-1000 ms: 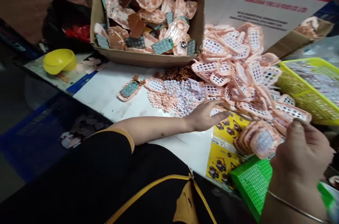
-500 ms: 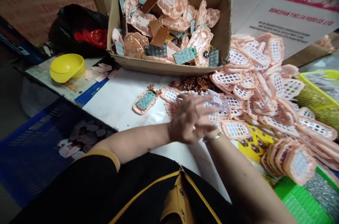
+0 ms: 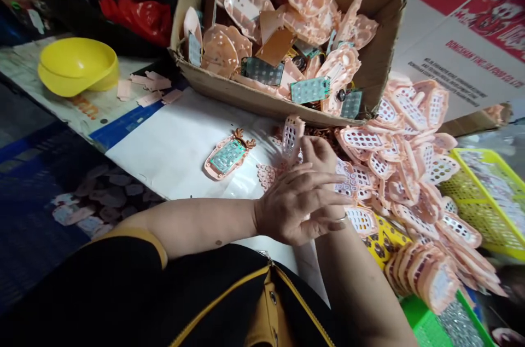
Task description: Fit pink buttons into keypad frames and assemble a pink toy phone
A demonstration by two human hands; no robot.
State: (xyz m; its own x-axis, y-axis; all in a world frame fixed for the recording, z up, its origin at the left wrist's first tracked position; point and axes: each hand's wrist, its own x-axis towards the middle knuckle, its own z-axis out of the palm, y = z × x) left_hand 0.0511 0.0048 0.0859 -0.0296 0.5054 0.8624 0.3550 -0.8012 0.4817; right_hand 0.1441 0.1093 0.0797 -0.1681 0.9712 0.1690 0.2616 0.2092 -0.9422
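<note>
A pink plastic shell with rows of key holes (image 3: 291, 137) stands tipped up at the fingertips of my right hand (image 3: 322, 156), which pinches its right edge. My left hand (image 3: 297, 204) crosses over my right wrist with its fingers stretched out, holding nothing that I can see. To the left, on the white sheet (image 3: 151, 144), lies a pink shell with a green circuit board (image 3: 227, 155) and brown antler-shaped pieces (image 3: 241, 139) at its top. Beside my hands are small pink ring-like pieces (image 3: 266, 176) and translucent keypad sheets (image 3: 345, 178), partly covered.
A cardboard box (image 3: 254, 103) full of shells and boards stands behind. A heap of holed pink shells (image 3: 410, 172) spreads right, by a yellow basket (image 3: 488, 210) and a green basket (image 3: 426, 328). A yellow bowl (image 3: 77, 68) sits left, near pink strips (image 3: 150, 84).
The holed shell that lay flat near my hands is now raised and tipped up in my right hand. My left hand has moved down over the right wrist. The view has shifted closer.
</note>
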